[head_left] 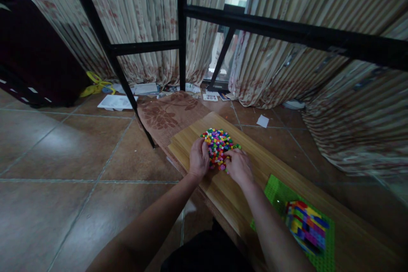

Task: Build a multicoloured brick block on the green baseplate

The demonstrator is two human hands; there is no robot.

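A heap of small multicoloured building bricks (219, 146) lies on the wooden board between my two hands. My left hand (199, 157) rests on edge along the heap's left side, touching it, with its fingers stretched and lightly curved. From the right, my right hand (239, 164) reaches into the heap with its fingers bent together at the bricks; whatever is between the fingertips is too small to make out. Nearer to me on the board, a green studded baseplate (272, 187) carries a block of joined colourful bricks (307, 225). My right forearm covers part of the baseplate.
The wooden board (264, 153) lies over a brown patterned cloth (168, 112). Black metal frame bars (182, 29) stand beyond it, before striped curtains (146, 8). A dark suitcase (35, 51) stands at the left. Papers (146, 89) and a white tray (116, 102) lie on the tiled floor.
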